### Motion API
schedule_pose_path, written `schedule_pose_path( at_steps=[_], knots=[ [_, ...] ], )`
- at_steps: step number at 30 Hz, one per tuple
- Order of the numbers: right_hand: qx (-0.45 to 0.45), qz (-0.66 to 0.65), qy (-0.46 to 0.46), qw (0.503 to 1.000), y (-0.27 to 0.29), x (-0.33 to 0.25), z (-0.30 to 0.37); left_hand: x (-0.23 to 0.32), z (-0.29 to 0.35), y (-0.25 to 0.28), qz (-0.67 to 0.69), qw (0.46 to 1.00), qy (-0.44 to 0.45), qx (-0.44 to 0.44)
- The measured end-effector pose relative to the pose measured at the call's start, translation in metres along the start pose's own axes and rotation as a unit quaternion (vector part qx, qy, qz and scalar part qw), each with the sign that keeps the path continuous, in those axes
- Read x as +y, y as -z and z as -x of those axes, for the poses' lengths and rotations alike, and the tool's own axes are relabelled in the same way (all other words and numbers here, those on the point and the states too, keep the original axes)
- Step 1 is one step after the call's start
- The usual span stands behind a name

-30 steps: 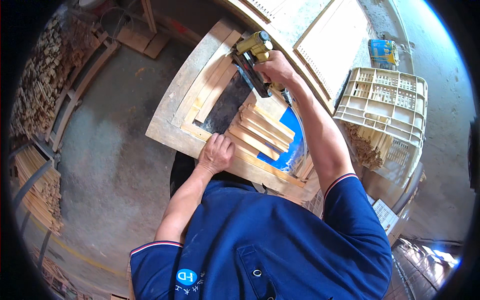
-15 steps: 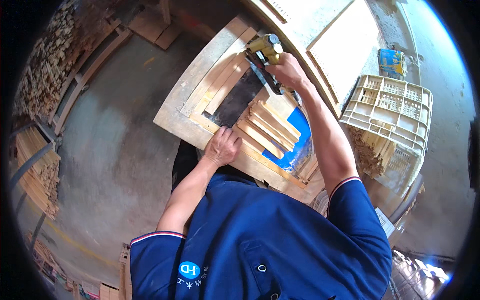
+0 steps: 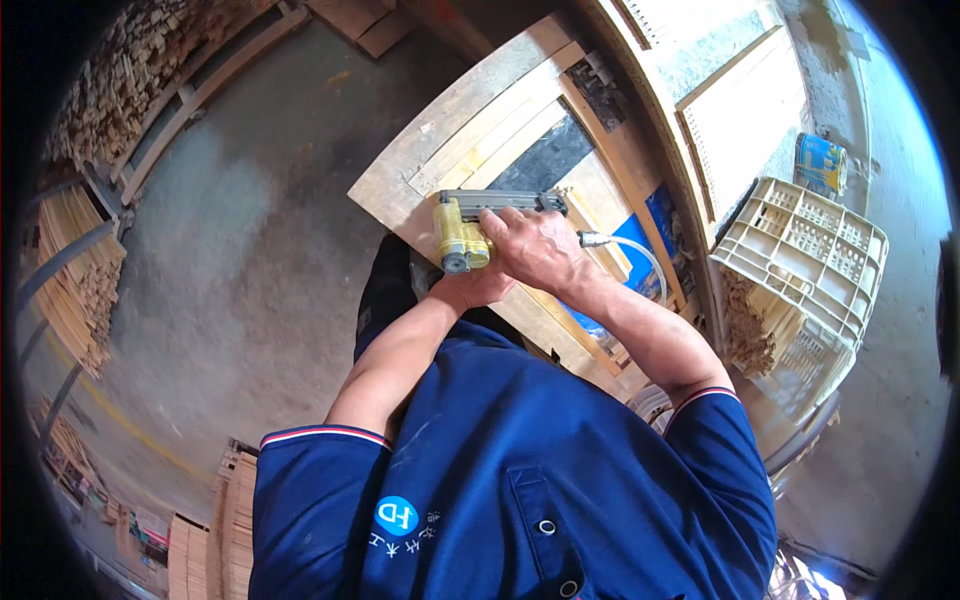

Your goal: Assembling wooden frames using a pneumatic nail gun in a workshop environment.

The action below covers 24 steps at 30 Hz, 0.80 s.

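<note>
Right grip (image 3: 540, 250): fingers are closed firmly around the handle of a yellow-and-black pneumatic nail gun (image 3: 462, 228), the handle being mostly covered by the hand.
Nail gun: its yellow rounded body is seen to the left of the right grip; its long black rail is stretched across the far side of the knuckles.
Left grip (image 3: 480, 288): it is placed just below the nail gun and is partly covered by the right hand; how far it is closed, or on what, cannot be told.
Hose: a pale translucent air hose (image 3: 645, 247) with a metal fitting is seen to the right of the right grip, curved over the tabletop (image 3: 440, 125) of worn wood.
Slats: pale narrow wooden slats (image 3: 602, 214) are partly hidden behind the right hand.
</note>
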State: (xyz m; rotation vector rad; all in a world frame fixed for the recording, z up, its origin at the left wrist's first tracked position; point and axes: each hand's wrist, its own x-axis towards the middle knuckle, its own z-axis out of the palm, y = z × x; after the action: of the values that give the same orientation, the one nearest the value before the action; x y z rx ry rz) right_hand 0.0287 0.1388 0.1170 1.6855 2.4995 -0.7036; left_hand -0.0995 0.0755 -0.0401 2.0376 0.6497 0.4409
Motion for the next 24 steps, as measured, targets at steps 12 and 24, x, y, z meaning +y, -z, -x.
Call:
schedule_pose_path(
  at_steps=[12,24],
  knots=[
    [-0.032,-0.005,-0.046,0.998,-0.006,-0.007,-0.005,-0.001,0.005,0.002,-0.075,0.997,-0.002,-0.031],
    [0.009,-0.05,-0.064,0.997,0.019,-0.007,0.017,0.005,-0.002,0.017,-0.127,0.991,-0.026,0.014]
  ],
)
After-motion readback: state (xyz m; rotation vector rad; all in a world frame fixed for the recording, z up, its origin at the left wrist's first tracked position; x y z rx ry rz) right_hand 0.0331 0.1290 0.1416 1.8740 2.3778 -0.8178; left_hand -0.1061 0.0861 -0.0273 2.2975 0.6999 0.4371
